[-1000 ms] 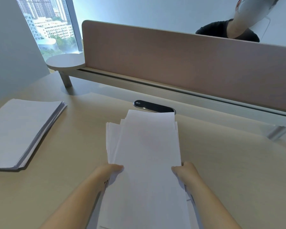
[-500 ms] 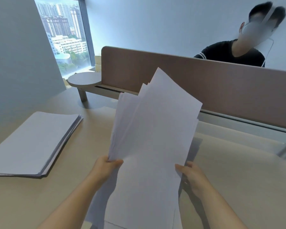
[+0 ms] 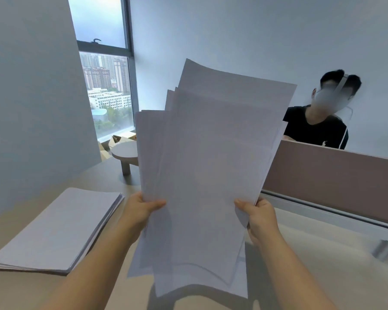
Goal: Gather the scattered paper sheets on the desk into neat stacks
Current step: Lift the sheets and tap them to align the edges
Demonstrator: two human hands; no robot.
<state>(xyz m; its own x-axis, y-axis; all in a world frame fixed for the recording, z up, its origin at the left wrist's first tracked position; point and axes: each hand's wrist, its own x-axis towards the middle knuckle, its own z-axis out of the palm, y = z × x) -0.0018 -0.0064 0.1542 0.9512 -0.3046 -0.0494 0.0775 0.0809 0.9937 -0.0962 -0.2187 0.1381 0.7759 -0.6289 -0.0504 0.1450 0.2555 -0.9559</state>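
Observation:
I hold a loose bundle of white paper sheets (image 3: 206,166) upright above the desk (image 3: 323,269), its top edges fanned and uneven. My left hand (image 3: 141,211) grips the bundle's left edge, thumb on the front. My right hand (image 3: 259,217) grips its right edge the same way. The sheets' lower edges hang just above the desk. A neat stack of white sheets (image 3: 61,229) lies flat on the desk to the left.
A brown divider panel (image 3: 336,177) with a pale rail runs along the desk's far side. A person in a black shirt (image 3: 318,130) sits behind it. A small round shelf (image 3: 124,153) stands at the back left, by a window. A wall closes the left side.
The bundle lay flat on the desk under both hands a second ago. Both hands have lifted and tilted it upright, and my view has risen with it.

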